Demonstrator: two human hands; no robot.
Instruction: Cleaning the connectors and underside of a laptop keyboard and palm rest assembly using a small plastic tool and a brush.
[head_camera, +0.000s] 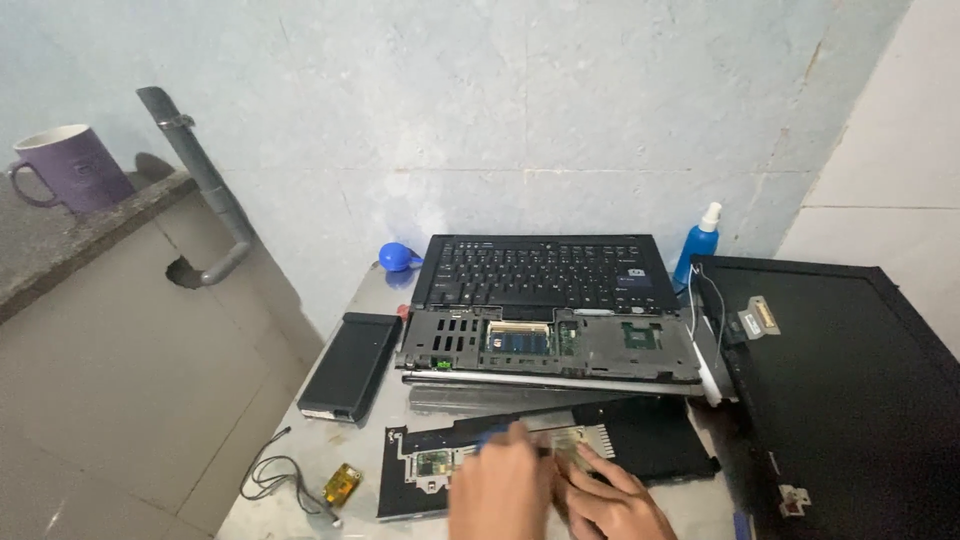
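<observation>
Both hands sit at the bottom edge of view, over a black laptop cover panel (640, 440) lying flat on the metal table (300, 470). Left hand (500, 492) is motion-blurred, back toward the camera; something blue shows at its fingertips, but whether it pinches that or only touches the panel I cannot tell. Right hand (615, 500) has its fingers spread narrow on a pale patch of the panel, just beside the left hand; grip not discernible either.

Remaining items, largest first:
- Detached laptop screen lid (850, 400), black, at the right, overhanging the table edge, white cables trailing from its hinge corner.
- Laptop base (550, 345), stripped, circuit boards exposed, lying just behind the cover panel.
- Keyboard (545, 272), black, propped behind the base against the wall.
- Battery pack (350, 365), black, long, left of the base.
- Grey drain pipe (205, 185) on the wall at left.
- Purple mug (75, 170) on the stone ledge, far left, well apart from the table.
- Blue spray bottle (700, 245), white nozzle, upright behind the screen lid.
- Blue air blower bulb (398, 257), left of the keyboard.
- Thin black cable (270, 475) with a small yellow part (342, 484), at the near left of the table.
</observation>
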